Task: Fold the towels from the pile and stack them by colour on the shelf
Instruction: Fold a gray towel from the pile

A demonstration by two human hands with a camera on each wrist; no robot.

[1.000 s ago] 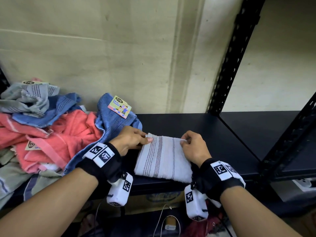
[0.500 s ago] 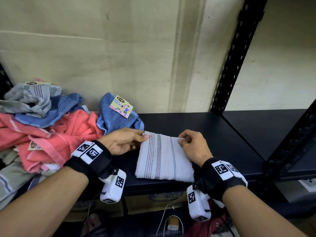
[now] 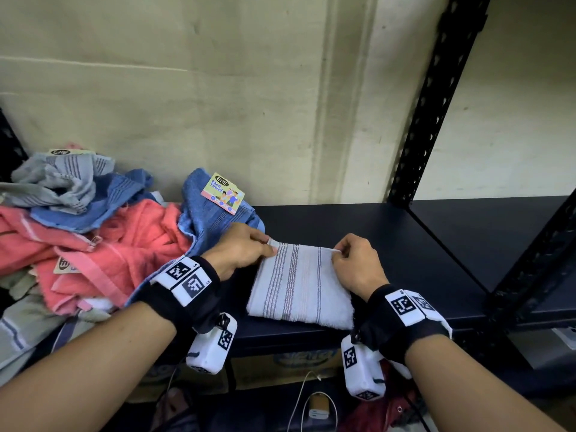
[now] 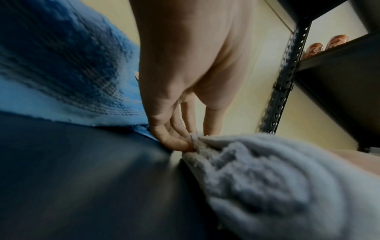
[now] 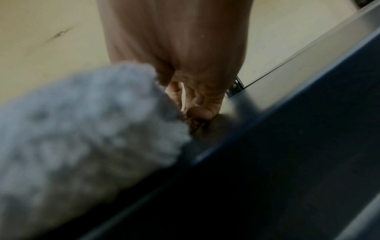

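A: White striped towel (image 3: 300, 285), folded flat on the dark shelf (image 3: 405, 244), near the front edge, just right of the pile (image 3: 93, 238).

B: Hands?

A: Left hand (image 3: 240, 247) pinches the far left corner, thumb and fingertips closed together on the cloth; the left wrist view shows the fingertips (image 4: 176, 142) pressed on the towel's edge (image 4: 267, 170). Right hand (image 3: 355, 266) pinches the far right corner, fingers curled on the hem.

B: Right wrist view confirms?

A: Blurred. Curled fingers (image 5: 199, 110) sit beside the towel (image 5: 82, 129), low against the shelf (image 5: 298, 154); the grip itself cannot be made out there.

B: The pile?

A: Loose pink, blue and grey towels heaped at the left. A blue towel (image 3: 215, 213) carries a card tag (image 3: 223, 193) and lies just behind the left hand.

B: Surroundings?

A: Black perforated upright (image 3: 436, 98) at the far right; pale wall (image 3: 218, 88) behind.
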